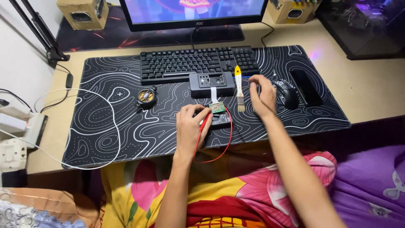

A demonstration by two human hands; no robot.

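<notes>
My left hand (192,126) rests on the black patterned desk mat (105,126), fingers curled around a small black device (221,121) with a red wire (228,139) looping toward the desk edge. A small green circuit board (217,107) sits just beyond my fingertips, joined by a white ribbon to a grey plastic casing (211,83). My right hand (262,96) hovers, fingers spread and empty, between a yellow-handled brush (239,88) and a black mouse (287,93).
A black keyboard (198,62) and monitor (194,14) stand behind. A round brass-coloured part (146,96) lies left on the mat. A white cable (93,126) loops at left beside a power strip (17,126). A dark flat pad (306,86) lies right of the mouse.
</notes>
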